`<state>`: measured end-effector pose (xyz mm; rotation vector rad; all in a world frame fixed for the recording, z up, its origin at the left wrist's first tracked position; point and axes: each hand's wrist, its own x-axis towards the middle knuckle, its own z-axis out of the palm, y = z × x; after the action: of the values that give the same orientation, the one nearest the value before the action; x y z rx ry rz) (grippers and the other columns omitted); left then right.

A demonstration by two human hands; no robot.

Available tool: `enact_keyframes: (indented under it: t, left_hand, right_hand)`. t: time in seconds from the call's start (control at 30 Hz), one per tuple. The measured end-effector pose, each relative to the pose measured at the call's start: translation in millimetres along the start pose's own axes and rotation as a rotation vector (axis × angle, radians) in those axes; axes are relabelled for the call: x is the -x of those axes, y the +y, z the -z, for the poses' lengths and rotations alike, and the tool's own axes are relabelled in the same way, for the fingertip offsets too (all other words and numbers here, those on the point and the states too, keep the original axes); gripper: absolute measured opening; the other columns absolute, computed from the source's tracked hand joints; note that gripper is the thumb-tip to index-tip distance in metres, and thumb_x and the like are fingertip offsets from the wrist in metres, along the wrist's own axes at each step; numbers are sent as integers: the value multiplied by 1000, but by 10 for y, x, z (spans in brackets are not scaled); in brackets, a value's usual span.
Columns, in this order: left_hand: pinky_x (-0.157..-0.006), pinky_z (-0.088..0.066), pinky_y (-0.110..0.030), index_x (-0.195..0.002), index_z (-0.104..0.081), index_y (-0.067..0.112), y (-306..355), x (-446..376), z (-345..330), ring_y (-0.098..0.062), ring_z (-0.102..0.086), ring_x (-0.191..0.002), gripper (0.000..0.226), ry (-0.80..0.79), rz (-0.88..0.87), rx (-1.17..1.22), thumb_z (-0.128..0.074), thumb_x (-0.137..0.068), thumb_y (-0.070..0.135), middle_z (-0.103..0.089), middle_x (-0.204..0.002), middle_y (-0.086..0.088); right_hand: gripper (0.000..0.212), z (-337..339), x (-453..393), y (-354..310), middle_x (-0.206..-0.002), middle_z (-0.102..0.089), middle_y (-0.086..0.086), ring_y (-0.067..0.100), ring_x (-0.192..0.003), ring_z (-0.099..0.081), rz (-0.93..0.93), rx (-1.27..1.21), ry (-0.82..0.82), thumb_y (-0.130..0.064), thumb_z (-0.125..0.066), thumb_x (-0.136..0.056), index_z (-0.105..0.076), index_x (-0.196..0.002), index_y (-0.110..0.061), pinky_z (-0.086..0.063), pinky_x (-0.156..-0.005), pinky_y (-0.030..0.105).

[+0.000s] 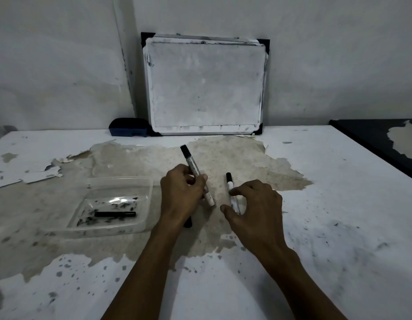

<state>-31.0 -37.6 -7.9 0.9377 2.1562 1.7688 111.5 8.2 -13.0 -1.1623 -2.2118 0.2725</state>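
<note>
A capped marker [196,175] is clamped in the left hand [180,195]. A second marker [230,184] lies on the worn table [339,181] under the right hand [255,204], whose fingers are apart and not yet gripping. With one black pen [114,214] in the clear tray [121,181], the job looks partway done. A smudged whiteboard [205,86] leans behind.

a bare, run-down workroom — a peeling painted table [315,204], a stained wall [61,54], a smudged whiteboard [206,86] propped up.
</note>
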Motion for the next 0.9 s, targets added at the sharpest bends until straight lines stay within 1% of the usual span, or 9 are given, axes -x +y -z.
enact_keyframes:
  t: [0.07,0.17,0.2,0.3,0.37,0.57,0.7,0.8,0.9]
  left_hand:
    - [-62,-63,-40,-89,-68,9,-32,-6,-5,-17,-74,-61,19,-9,37,-16,-77,-81,24,-75,-76,-8]
    - [-56,-58,-19,-86,-64,11,-15,0,-11,0,-68,-50,15,-9,13,-44,-75,-84,21,-71,-66,2]
    - [-55,-57,-18,-86,-65,11,-5,2,-7,0,-67,-50,16,-10,8,-68,-75,-84,22,-70,-65,3]
    - [-60,-63,-35,-89,-68,8,-24,-18,-19,-15,-73,-56,19,-35,58,-27,-77,-82,23,-75,-71,-6]
    - [-60,-63,-39,-88,-69,4,-33,-28,-29,-20,-74,-58,20,-47,111,5,-77,-82,21,-75,-72,-9]
    - [-59,-63,-41,-70,-64,17,-67,-45,-52,-22,-73,-55,18,-36,117,-49,-79,-78,21,-74,-66,-9]
    - [-59,-63,-40,-69,-65,16,-57,-55,-77,-20,-72,-55,18,-1,89,-95,-80,-76,23,-73,-64,-8]
    - [-59,-63,-40,-66,-63,20,-65,-62,-82,-20,-73,-55,20,-8,95,-90,-81,-74,23,-73,-64,-7]
    - [-55,-63,-40,-66,-63,18,-39,-46,-75,-21,-73,-53,19,-22,115,-65,-80,-75,20,-73,-64,-10]
  right_hand:
    - [35,27,-1,17,-102,-70,-4,18,-99,-60,9,0,-7,-42,-78,-66,-73,-97,-26,-42,-95,43]
    - [36,59,-6,19,-105,-68,-7,15,-103,-57,19,11,-27,-43,-77,-65,-72,-97,-29,-39,-98,43]
    - [36,57,-5,12,-106,-67,-8,14,-104,-56,24,12,-36,-44,-76,-64,-72,-97,-29,-37,-99,42]
    - [35,56,-1,-7,-107,-65,-9,13,-105,-54,33,-15,-42,-44,-75,-65,-71,-97,-29,-34,-100,42]
    - [34,65,10,-10,-108,-64,-8,13,-106,-54,35,-40,-41,-41,-75,-67,-71,-97,-28,-32,-100,41]
    - [31,90,50,-4,-104,-61,-10,11,-106,-51,59,-40,-64,-38,-74,-67,-71,-95,-27,-26,-97,38]
    - [29,111,54,-7,-107,-60,-10,11,-108,-50,62,-56,-77,-38,-74,-68,-72,-95,-27,-22,-97,37]
    - [31,118,52,-24,-111,-60,-10,10,-112,-48,57,-48,-90,-41,-74,-68,-72,-96,-28,-21,-102,41]
    - [31,103,47,-33,-112,-59,-10,11,-114,-48,60,-30,-90,-44,-75,-67,-73,-94,-28,-20,-103,42]
